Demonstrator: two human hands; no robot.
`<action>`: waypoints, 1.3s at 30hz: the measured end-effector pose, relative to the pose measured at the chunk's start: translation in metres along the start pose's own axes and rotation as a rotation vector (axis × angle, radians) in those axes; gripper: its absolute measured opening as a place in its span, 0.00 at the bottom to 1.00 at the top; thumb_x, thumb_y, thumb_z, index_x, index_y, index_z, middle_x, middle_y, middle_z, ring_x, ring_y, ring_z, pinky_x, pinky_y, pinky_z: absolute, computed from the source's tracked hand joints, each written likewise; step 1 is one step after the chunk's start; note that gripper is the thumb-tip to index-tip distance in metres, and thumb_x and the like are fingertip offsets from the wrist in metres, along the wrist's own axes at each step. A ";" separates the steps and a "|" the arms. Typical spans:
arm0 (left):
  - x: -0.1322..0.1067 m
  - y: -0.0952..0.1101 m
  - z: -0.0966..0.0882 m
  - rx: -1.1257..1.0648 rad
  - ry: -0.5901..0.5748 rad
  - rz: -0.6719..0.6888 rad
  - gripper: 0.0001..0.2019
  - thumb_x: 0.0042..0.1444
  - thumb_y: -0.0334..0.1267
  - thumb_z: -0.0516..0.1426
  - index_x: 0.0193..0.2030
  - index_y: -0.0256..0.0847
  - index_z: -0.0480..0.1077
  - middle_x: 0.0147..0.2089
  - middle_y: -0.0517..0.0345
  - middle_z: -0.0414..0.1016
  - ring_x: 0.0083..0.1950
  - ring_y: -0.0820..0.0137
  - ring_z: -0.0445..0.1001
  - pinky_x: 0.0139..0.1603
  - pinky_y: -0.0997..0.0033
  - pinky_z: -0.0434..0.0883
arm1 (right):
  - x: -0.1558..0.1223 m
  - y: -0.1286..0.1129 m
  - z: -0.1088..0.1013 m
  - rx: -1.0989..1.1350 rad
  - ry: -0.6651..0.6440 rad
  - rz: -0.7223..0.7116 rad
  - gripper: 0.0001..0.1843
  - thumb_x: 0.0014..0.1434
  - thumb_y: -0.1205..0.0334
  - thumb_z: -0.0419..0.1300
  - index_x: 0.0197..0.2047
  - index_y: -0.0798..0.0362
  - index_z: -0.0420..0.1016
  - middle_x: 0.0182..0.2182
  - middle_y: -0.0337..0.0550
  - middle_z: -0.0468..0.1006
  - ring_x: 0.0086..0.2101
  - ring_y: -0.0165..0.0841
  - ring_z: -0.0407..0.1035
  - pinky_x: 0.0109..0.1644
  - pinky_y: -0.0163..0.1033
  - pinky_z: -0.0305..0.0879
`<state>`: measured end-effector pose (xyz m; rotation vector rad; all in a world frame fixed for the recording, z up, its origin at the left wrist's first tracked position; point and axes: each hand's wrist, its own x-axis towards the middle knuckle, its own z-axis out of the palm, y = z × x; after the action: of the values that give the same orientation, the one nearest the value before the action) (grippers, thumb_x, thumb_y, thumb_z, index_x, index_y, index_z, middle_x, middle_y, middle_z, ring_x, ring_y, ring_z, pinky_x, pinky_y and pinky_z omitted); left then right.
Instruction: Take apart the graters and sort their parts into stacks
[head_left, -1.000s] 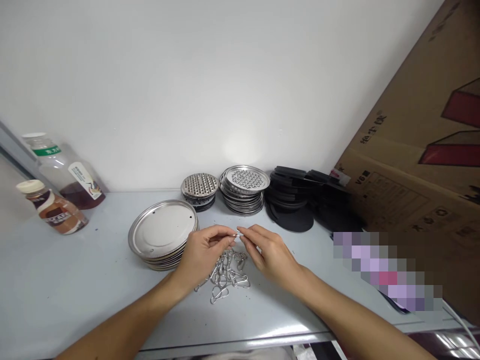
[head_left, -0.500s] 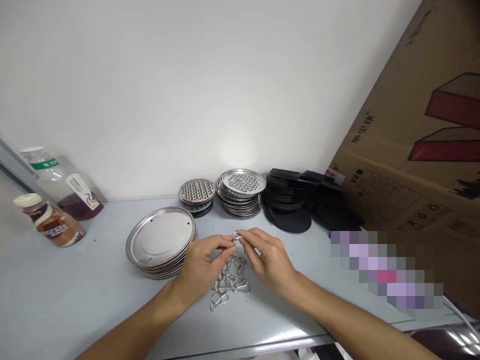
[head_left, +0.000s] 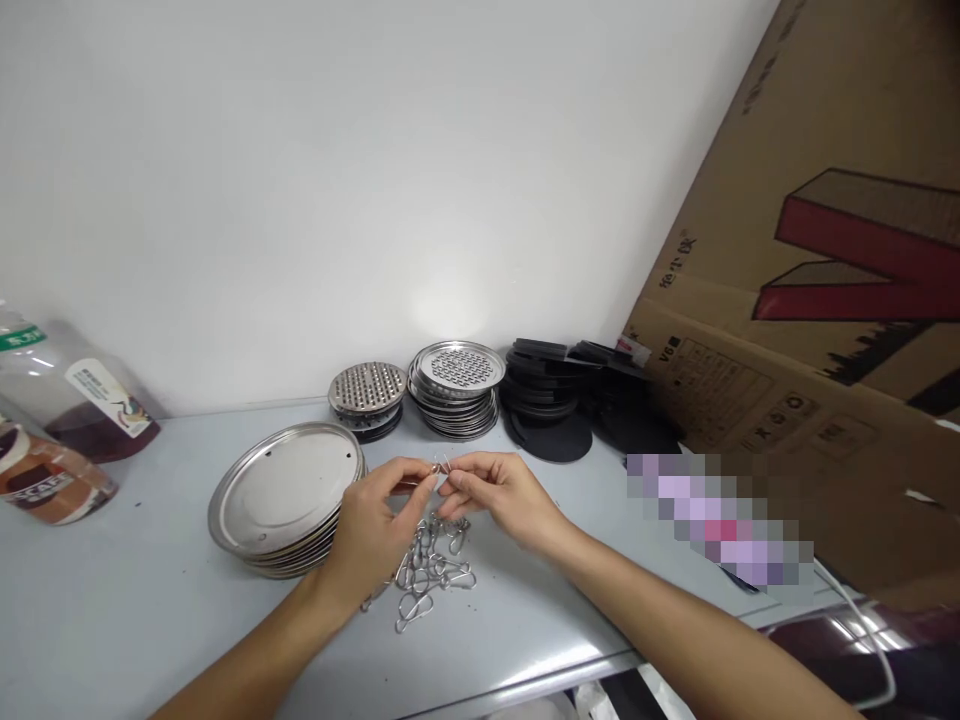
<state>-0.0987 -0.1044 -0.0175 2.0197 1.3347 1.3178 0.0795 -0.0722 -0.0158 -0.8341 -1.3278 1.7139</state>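
My left hand [head_left: 375, 525] and my right hand [head_left: 499, 495] meet above the grey table [head_left: 112, 620], fingertips pinched together on one small metal clip [head_left: 440, 465]. Under them lies a heap of several similar wire clips [head_left: 429, 575]. A stack of plain round metal lids [head_left: 283, 495] sits just left of my left hand, close to its knuckles.
Two stacks of perforated metal discs [head_left: 367, 388] [head_left: 455, 385] and black round discs [head_left: 551, 405] stand by the wall. Two drink bottles [head_left: 45, 480] lie far left. A big cardboard box [head_left: 810, 300] leans at the right, with a white cable [head_left: 862, 610] near the table edge.
The view has swung right, so everything sits further left in frame. Both hands stay pinched on the clip above the heap, having turned it a little.
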 end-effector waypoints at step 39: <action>-0.001 -0.002 0.011 0.233 -0.512 -0.037 0.05 0.55 0.31 0.57 0.31 0.41 0.74 0.37 0.55 0.74 0.44 0.63 0.72 0.46 0.64 0.67 | -0.011 -0.019 -0.044 -1.057 -0.414 0.032 0.11 0.46 0.57 0.69 0.31 0.55 0.82 0.21 0.33 0.73 0.23 0.26 0.63 0.26 0.30 0.56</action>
<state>-0.0906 -0.1024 -0.0243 2.2640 1.3077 0.5797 0.1259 -0.0595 -0.0076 -1.0672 -2.5880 1.1481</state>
